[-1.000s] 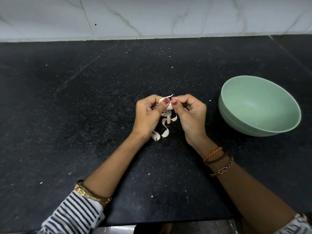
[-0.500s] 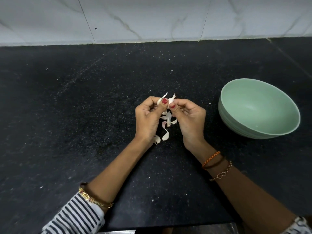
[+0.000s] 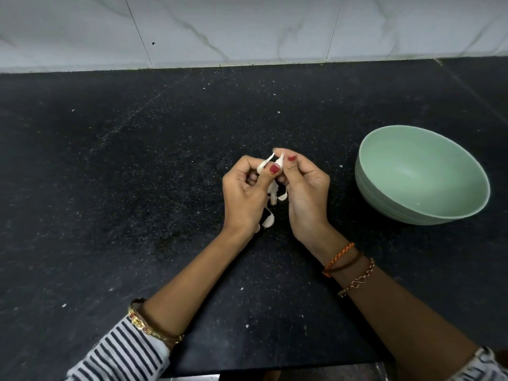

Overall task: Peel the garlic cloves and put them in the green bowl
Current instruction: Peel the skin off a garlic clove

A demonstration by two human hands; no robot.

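- Pinching: left hand, fingers curled, thumb pressed on a garlic clove and its loosened skin.
- Right hand, fingers curled, gripping the same clove from the other side; the hands meet above the counter.
- Peel scraps lying on the black countertop under and between the hands.
- Green bowl, to the right, apart from the hands, nothing visible inside.
- Marble-tiled wall behind.
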